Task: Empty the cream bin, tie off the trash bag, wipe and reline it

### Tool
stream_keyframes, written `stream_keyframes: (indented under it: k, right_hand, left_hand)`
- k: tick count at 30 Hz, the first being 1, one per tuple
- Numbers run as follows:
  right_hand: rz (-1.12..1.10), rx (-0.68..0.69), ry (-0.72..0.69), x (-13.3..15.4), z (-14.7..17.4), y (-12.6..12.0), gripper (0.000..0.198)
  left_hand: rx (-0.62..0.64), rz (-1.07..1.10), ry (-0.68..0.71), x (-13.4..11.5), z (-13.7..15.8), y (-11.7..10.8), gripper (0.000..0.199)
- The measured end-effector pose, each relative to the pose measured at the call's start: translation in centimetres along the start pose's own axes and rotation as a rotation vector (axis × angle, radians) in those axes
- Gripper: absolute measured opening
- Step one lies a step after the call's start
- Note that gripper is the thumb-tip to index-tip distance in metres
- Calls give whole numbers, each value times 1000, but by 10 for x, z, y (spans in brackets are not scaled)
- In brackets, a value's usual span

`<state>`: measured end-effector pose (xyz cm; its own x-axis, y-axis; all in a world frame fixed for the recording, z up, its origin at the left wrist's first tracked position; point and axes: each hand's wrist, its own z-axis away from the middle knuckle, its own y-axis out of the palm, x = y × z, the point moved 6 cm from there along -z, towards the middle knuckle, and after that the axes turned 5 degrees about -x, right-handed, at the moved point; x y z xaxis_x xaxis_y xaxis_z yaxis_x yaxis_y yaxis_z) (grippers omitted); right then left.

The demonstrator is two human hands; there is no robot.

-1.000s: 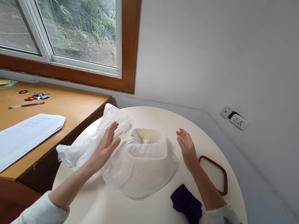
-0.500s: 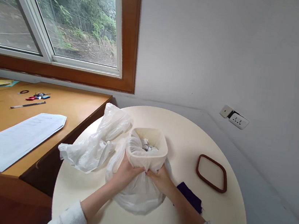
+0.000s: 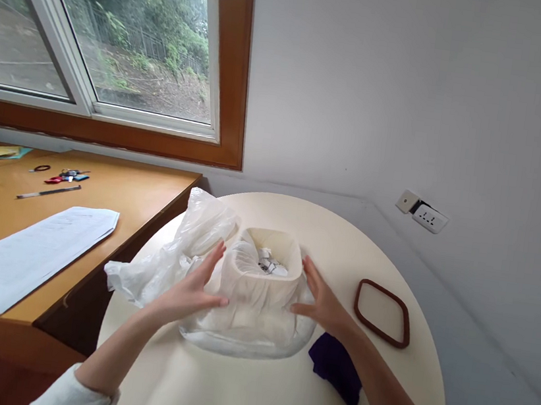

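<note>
A cream trash bin (image 3: 264,284) stands upright on the round table, with scraps of paper (image 3: 272,264) inside. A translucent white plastic bag (image 3: 253,333) is around it, spreading loosely over the table at its base. My left hand (image 3: 194,289) is at the bin's left side, fingers spread and thumb toward the bag. On the other side my right hand (image 3: 322,299) is also spread, its fingertips close to the rim; whether they touch cannot be made out. Neither hand grips anything. A dark purple cloth (image 3: 337,370) lies beneath my right forearm.
Another crumpled white plastic bag (image 3: 156,274) lies left of the bin. A brown rounded frame (image 3: 383,313) rests on the round table (image 3: 345,239) at right. The wooden desk (image 3: 153,187) holds papers (image 3: 34,258), a pen (image 3: 48,192) and keys (image 3: 72,175).
Both hands have let go of the bag at the bin's front and moved apart to its sides. The bag's lower part now lies flatter and wider. The purple cloth has shifted slightly toward me.
</note>
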<state>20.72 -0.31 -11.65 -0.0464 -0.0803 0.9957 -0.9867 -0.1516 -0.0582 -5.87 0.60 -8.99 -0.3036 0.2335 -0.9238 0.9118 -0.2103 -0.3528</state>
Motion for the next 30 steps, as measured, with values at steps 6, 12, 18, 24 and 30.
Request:
stream_keyframes:
  k: [6,12,18,24,30]
  right_hand:
    - [-518,-233,26,19,-37,14,65]
    - [-718,-197,210,-12,-37,67,63]
    - [-451,-446,120,-18,-20,63,69]
    - [-290,-563,32,-26,-3,55,62]
    - [-164,-493,19,-14,-8,15,50]
  left_hand:
    - [-242,634,-170,-27,-33,26,67]
    - [-297,939,-380,-11,-40,62,62]
    - [-301,700,-300,10,-52,67,65]
    - [-288,332,-162,29,-44,74,47]
    - [-277,158,-20,7,-17,37,28]
